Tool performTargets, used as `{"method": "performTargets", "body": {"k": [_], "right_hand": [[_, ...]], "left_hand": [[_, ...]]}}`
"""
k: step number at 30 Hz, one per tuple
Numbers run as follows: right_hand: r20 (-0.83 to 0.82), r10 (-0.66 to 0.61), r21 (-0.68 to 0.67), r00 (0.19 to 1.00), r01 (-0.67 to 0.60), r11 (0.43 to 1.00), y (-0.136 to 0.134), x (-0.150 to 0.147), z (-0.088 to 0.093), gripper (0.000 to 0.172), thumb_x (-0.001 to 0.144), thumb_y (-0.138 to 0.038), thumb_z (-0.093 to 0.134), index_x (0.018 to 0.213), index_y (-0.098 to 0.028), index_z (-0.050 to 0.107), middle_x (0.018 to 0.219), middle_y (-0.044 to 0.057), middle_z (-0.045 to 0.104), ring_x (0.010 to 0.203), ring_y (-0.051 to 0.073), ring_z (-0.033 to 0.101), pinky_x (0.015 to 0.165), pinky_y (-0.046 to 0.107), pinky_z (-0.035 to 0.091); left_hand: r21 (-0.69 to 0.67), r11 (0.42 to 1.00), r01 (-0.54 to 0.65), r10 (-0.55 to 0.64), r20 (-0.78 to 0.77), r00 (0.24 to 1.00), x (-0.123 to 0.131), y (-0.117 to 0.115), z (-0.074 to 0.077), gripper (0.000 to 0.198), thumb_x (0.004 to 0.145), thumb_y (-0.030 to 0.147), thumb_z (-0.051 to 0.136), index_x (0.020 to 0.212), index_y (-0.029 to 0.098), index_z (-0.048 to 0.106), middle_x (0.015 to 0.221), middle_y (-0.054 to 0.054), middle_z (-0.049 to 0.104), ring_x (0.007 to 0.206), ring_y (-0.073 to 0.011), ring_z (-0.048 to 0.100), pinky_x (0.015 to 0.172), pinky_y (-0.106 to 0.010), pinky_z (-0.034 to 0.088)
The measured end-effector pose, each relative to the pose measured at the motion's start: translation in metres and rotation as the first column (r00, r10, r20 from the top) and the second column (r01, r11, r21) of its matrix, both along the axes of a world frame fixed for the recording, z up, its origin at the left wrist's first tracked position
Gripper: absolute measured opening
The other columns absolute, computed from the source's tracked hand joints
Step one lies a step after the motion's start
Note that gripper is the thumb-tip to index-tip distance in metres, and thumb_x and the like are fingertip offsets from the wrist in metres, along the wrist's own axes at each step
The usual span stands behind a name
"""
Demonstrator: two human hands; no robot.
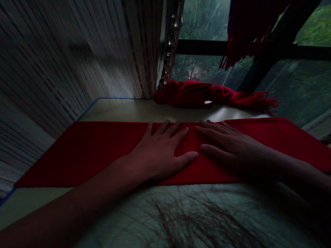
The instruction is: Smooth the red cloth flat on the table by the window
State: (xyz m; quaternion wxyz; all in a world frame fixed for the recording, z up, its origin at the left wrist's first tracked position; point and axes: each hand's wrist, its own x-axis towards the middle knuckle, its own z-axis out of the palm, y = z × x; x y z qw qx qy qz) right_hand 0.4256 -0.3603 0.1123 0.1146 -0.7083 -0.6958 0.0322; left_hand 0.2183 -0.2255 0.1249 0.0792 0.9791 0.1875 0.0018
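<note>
A red cloth (pixel 95 149) lies flat across the light-topped table (pixel 115 110), its ends reaching the left and right table edges. On its middle rests my left hand (pixel 161 153), palm down with the fingers spread. My right hand (pixel 232 143) lies on the same cloth just to the right, also palm down and fingers stretched out. A small gap of cloth shows between the two thumbs. Neither hand grips anything. Behind the cloth, near the far table edge, a red scarf (pixel 198 93) with a fringed end lies bunched up, apart from both hands.
Pale striped curtains (pixel 52 53) hang along the left and back. Beyond the table at the right is a window (pixel 206 13) with dark bars, and a dark red fringed scarf (pixel 249 19) hangs before it. Strands of hair (pixel 197 229) cross the lower view. The light is dim.
</note>
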Motion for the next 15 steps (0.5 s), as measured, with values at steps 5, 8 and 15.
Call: {"method": "performTargets", "body": {"k": [5,8,15], "right_hand": [[-0.002,-0.003,-0.010,1.000,0.003,1.000,-0.0005,-0.0021,0.0026,0.077,0.103,-0.066,0.035,0.158,-0.013,0.044,0.167,0.017,0.036,0.156,0.032,0.026,0.126,0.057,0.025],[0.002,-0.002,-0.013,1.000,0.002,1.000,-0.0003,-0.0025,0.0029,0.078,0.103,-0.066,0.034,0.158,-0.013,0.043,0.167,0.017,0.036,0.157,0.032,0.026,0.126,0.056,0.025],[0.004,0.001,-0.029,1.000,-0.001,1.000,0.0009,-0.0020,0.0025,0.081,0.103,-0.068,0.030,0.159,-0.012,0.042,0.168,0.017,0.032,0.157,0.031,0.022,0.127,0.057,0.021]], "left_hand": [[-0.002,1.000,0.001,-0.001,0.009,1.000,-0.0002,0.0003,-0.0003,0.081,0.100,0.076,0.032,0.165,0.028,0.026,0.173,-0.007,0.016,0.161,-0.0312,0.011,0.125,-0.067,0.008],[0.000,1.000,-0.001,0.001,0.006,1.000,0.0000,0.0000,0.0001,0.081,0.100,0.075,0.031,0.165,0.028,0.025,0.173,-0.006,0.016,0.161,-0.0303,0.011,0.126,-0.066,0.008],[-0.001,1.000,-0.002,0.002,0.006,1.000,0.0000,0.0004,-0.0011,0.082,0.100,0.077,0.030,0.165,0.029,0.025,0.173,-0.006,0.015,0.161,-0.0304,0.011,0.126,-0.066,0.008]]}}
